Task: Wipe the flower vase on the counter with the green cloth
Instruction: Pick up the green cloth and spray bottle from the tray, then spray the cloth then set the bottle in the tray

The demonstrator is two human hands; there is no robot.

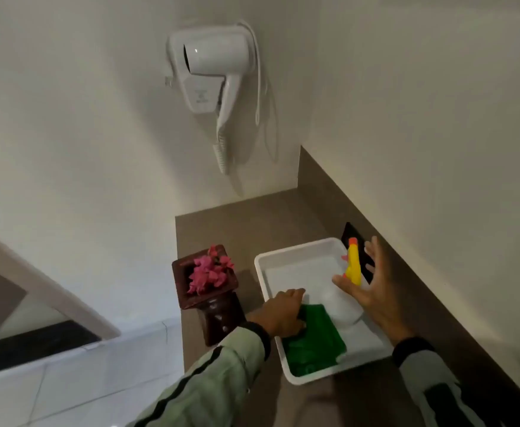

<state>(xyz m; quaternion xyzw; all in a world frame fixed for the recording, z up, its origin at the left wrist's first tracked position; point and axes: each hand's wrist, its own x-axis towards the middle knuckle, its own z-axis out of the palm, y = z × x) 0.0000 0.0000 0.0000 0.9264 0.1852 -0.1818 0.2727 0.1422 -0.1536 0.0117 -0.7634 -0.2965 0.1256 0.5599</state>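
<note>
A dark brown wooden vase (218, 315) with pink flowers (209, 272) stands upright on the brown counter (231, 220), left of a white tray (283, 251). The green cloth (317, 343) lies folded in the tray's near left part. My left hand (283, 312) rests on the cloth's far left edge, fingers curled onto it. My right hand (366, 282) hovers over the tray's right side with fingers spread, just beside a spray bottle (352, 266) with a yellow head, not holding it.
A white hair dryer (215, 66) hangs on the wall above the counter's far end. A dark flat object (349, 231) leans against the right wall behind the tray. The counter's left edge drops to a tiled surface (67, 380).
</note>
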